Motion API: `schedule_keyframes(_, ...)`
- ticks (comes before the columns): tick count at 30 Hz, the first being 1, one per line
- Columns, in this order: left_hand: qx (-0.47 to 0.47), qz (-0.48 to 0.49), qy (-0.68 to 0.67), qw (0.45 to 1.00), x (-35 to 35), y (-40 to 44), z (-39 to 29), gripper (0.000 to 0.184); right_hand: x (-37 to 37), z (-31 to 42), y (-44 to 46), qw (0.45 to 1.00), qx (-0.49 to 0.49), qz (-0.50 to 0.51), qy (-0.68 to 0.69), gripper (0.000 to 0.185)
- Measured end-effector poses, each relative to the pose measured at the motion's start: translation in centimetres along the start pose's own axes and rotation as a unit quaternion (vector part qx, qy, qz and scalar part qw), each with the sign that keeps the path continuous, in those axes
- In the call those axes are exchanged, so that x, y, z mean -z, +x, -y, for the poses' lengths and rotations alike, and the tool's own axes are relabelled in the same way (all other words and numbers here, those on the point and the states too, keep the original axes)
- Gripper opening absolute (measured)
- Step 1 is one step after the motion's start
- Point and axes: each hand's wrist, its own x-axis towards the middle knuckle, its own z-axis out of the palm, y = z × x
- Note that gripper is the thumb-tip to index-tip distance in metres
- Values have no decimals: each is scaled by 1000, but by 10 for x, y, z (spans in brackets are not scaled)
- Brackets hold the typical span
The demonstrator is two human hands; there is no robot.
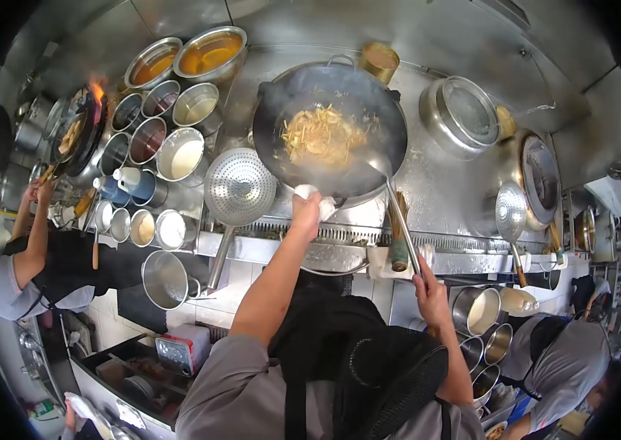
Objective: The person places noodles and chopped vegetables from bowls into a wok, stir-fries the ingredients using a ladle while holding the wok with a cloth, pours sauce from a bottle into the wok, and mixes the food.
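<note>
A large dark wok (pixel 270 121) sits on the stove in front of me, with steaming yellowish shredded food (pixel 321 136) in its bowl. My left hand (pixel 308 213) is closed around a folded white cloth (pixel 326 208) at the wok's near rim; the grip beneath the cloth is hidden. My right hand (pixel 431 295) is wrapped round the long handle of a ladle (pixel 401 209), whose bowl rests inside the wok at the food's right edge. A perforated strainer (pixel 239 187) lies left of the wok. Close to the ladle's handle stands a bamboo brush (pixel 398 253).
Several metal pots of sauces and seasonings (pixel 181 154) stand at left, with two basins of orange liquid (pixel 210 55) behind. A lidded pot (pixel 464 114) and a second strainer (pixel 511 213) are at right. Co-workers (pixel 28 271) stand on both sides; flame rises by the left one's wok.
</note>
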Motion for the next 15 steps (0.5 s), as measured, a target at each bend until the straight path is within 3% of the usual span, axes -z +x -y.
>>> schedule_keyframes(6, 24, 8, 153, 988, 24, 29, 19, 40, -23, 21, 53, 994, -52, -33, 86, 45)
schedule_keyframes(8, 33, 16, 207, 978, 36, 46, 33, 55, -30, 6, 97, 996, 6, -83, -31, 44)
schedule_keyframes(9, 24, 14, 205, 978, 34, 44, 32, 55, -35, 4, 122, 996, 15, -85, -30, 44)
schedule_keyframes(11, -28, -73, 210, 975, 26, 41, 32, 29, -47, 5, 177, 970, 156, -177, -56, 43)
schedule_keyframes(14, 40, 12, 167, 985, 30, 15, -8, 43, -58, 39, 240, 980, 142, -137, -39, 46)
schedule_keyframes(15, 68, 62, 128, 988, 31, 2, -20, 48, -57, 81, 237, 995, 51, -52, 69, 47)
